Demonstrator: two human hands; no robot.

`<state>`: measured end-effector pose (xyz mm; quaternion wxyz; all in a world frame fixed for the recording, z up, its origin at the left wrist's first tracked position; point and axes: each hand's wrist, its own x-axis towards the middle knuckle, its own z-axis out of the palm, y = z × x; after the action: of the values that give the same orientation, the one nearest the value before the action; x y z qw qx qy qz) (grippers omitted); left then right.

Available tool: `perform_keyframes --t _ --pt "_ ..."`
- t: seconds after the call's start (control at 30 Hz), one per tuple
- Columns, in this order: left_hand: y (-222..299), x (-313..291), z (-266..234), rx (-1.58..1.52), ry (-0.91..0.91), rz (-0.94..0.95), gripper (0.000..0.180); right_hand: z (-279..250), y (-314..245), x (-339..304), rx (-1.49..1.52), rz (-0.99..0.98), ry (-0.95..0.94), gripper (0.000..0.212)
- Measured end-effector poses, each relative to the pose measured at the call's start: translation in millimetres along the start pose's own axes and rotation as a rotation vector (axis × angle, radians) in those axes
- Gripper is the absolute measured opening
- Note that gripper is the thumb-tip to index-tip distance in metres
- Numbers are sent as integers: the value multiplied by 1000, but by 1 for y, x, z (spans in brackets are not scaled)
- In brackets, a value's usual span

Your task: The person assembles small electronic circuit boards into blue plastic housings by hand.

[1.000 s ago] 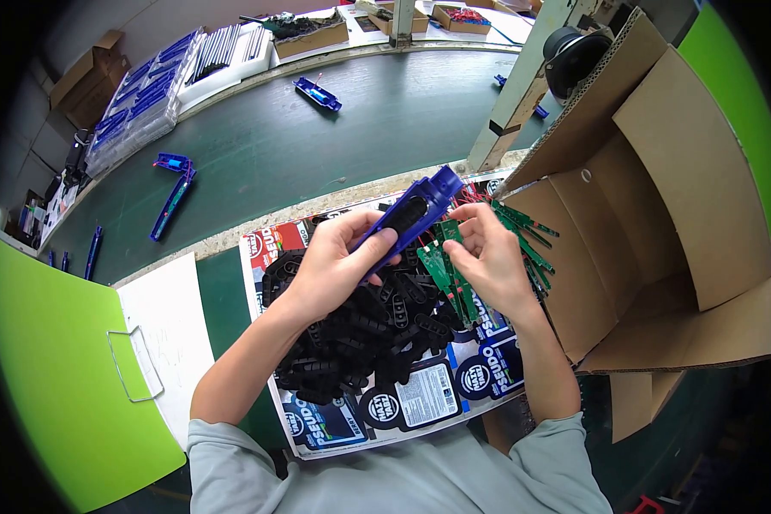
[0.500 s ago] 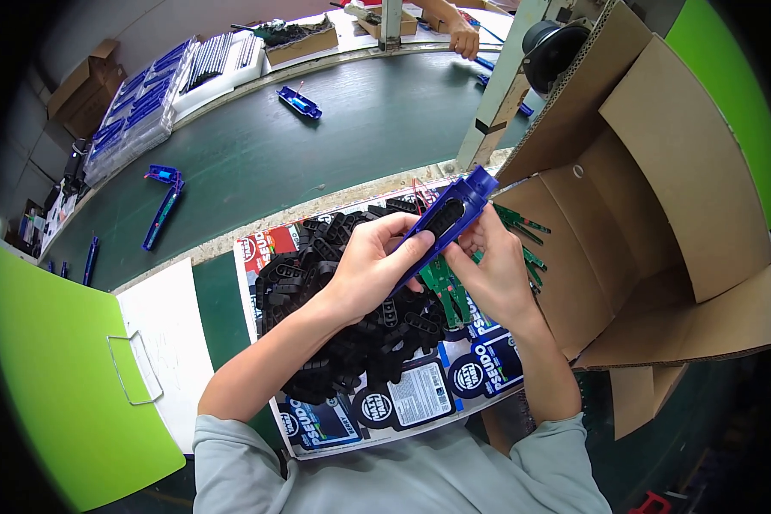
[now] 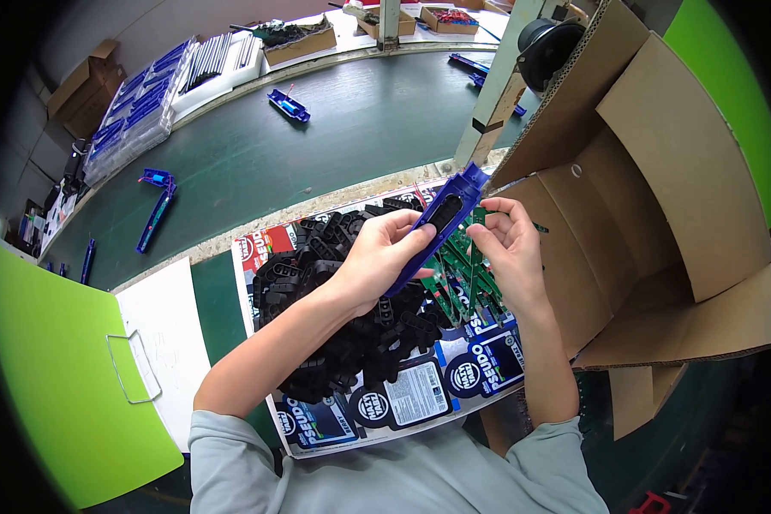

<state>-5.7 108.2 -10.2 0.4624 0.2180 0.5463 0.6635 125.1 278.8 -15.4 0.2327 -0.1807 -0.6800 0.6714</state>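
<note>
My left hand (image 3: pixel 381 261) grips a long blue plastic housing (image 3: pixel 451 194), tilted with its far end up and to the right. An oval black plastic piece (image 3: pixel 442 216) sits in the opening of the housing, and thin red wires show beside it. My right hand (image 3: pixel 514 253) is off the housing, its fingers loosely curled and apart, over green circuit boards (image 3: pixel 458 278). Nothing shows between its fingertips. Under and left of my left hand lies a heap of black plastic pieces (image 3: pixel 308 283), on a printed sheet (image 3: pixel 403 398).
A green conveyor belt (image 3: pixel 223 141) runs beyond the sheet, carrying several blue housings (image 3: pixel 289 105). An open cardboard box (image 3: pixel 651 231) stands at right beside a metal post (image 3: pixel 488 120). At left is a light green panel (image 3: pixel 60 368) with white paper (image 3: pixel 167 343).
My right hand has let go of the housing and moved right, over the boards. Blue housings on the belt have shifted left. Another person's hand has left the far side.
</note>
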Motion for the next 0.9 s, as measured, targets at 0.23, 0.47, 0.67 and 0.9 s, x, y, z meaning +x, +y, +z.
perform_keyframes --t 0.23,0.47,0.67,0.9 --pt "0 -8 -7 38 21 49 27 1 -3 -3 -58 -80 1 42" --pt "-1 -24 -6 84 71 143 23 3 -19 -9 -271 -149 73 23" --pt "4 -36 -12 104 157 188 23 11 -53 -12 -573 -639 182 17" --pt "11 -42 -17 23 129 306 44 34 -84 -36 -245 -524 146 28"
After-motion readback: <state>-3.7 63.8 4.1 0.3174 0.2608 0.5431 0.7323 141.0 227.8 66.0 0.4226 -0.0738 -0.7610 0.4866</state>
